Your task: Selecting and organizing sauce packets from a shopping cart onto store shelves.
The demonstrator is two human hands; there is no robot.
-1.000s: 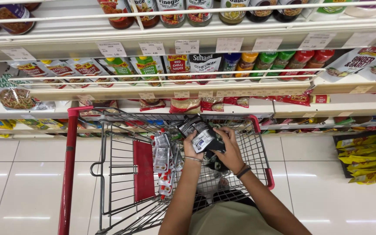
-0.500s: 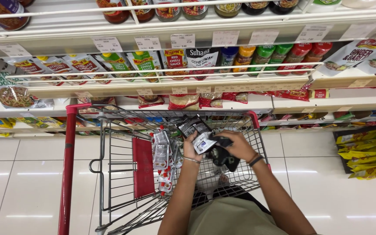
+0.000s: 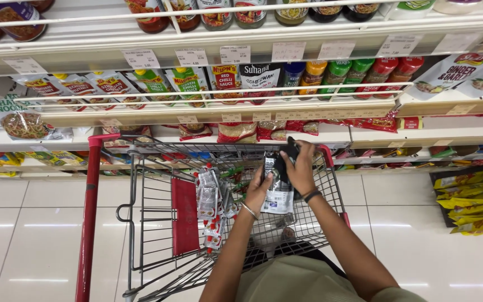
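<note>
you hold the black-and-white sauce pouch [image 3: 278, 187] over the shopping cart [image 3: 157, 223], left hand [image 3: 258, 190] cupping its side, right hand [image 3: 299, 168] fingers pinching its top (so it hangs upright).

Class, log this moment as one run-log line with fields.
left hand: holds pouch | right hand: grips pouch top | place: over cart | nearby: sachets in cart, shelves behind

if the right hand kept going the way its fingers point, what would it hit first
Probably the far rim of the shopping cart, then the shelf packets beyond; the right hand, holding a black pouch, points up-left, though depth is unclear.
</note>
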